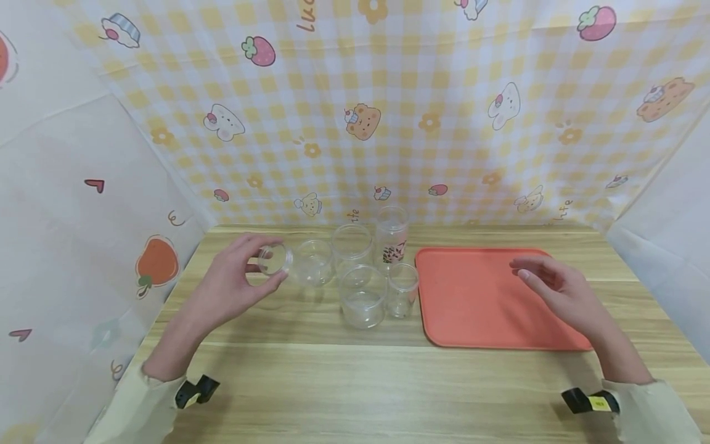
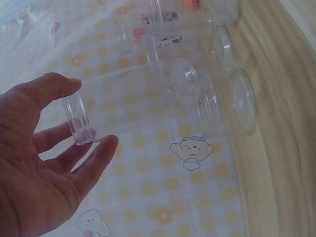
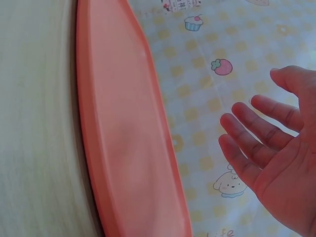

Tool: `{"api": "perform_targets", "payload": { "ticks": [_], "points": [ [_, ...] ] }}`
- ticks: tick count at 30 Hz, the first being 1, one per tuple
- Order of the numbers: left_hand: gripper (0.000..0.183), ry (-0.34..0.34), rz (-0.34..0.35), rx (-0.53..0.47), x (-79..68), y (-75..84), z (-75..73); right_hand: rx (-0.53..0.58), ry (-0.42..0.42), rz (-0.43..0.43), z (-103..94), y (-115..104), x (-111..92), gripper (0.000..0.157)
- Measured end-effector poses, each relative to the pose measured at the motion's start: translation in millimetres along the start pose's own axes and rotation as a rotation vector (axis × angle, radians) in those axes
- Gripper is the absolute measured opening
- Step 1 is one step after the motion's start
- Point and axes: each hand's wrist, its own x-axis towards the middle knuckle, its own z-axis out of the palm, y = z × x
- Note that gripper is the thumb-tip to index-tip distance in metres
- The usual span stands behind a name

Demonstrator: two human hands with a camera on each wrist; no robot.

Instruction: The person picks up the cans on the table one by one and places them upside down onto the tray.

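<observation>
My left hand (image 1: 235, 285) pinches a clear, ridged, lid-like round piece (image 2: 78, 118) between thumb and fingers, holding it raised on edge. Just right of it, a short clear jar (image 1: 314, 271) stands on the table. Further right are a wider clear jar (image 1: 352, 243), a low clear jar (image 1: 363, 305) in front, a narrow small jar (image 1: 402, 296), and a tall clear jar (image 1: 392, 237) with a pink and black print at the back. My right hand (image 1: 563, 296) hovers over the right part of the orange tray (image 1: 477, 302), fingers loosely bent and holding nothing.
The wooden table (image 1: 344, 382) ends at the back against a yellow checked cloth (image 1: 421, 154) with cartoon prints. A white printed cloth (image 1: 72, 246) hangs along the left side. The tray lies right beside the small narrow jar.
</observation>
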Motion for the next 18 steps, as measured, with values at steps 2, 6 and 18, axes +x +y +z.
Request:
{"api": "perform_targets", "payload": {
  "ticks": [2, 6, 18],
  "points": [
    [0.049, 0.012, -0.008, -0.024, -0.3, -1.3, -0.2, -0.01, -0.003, 0.01, 0.0, -0.9, 0.7, 0.029],
    [0.05, 0.034, -0.028, -0.071, -1.7, -4.6, -0.1, -0.015, -0.013, 0.023, 0.8, -3.5, 2.7, 0.031],
    [0.051, 0.101, -0.057, -0.217, -8.5, -9.8, 3.1, 0.035, -0.02, 0.017, 3.5, -10.3, 3.8, 0.033]
  ]
}}
